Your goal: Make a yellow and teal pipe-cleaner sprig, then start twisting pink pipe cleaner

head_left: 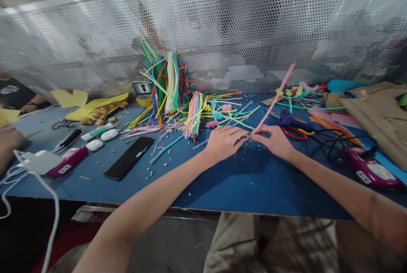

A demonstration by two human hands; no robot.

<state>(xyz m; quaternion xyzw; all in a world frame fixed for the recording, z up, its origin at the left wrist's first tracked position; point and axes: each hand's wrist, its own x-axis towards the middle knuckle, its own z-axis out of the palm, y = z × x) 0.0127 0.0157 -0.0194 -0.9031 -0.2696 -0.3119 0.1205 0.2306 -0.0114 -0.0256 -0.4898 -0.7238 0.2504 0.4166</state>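
Both my hands rest on the blue table [241, 179], fingertips meeting over a small spot. My left hand [222, 142] is curled with fingers pinched at the lower end of a long pink pipe cleaner [276, 97]. My right hand [276, 141] pinches the same end from the other side. The pink pipe cleaner slants up and to the right above the table. Just beyond my hands lie small pink and blue pipe-cleaner flowers [212, 123] and loose stems.
A tall bundle of coloured pipe cleaners [168, 82] stands at the back against a perforated metal screen [222, 23]. A black phone [129, 163] lies left. Red-handled scissors [294, 129], a pink glue gun [372, 171] with black cable and cardboard [378, 116] lie right. Another person's hand [8, 139] is far left.
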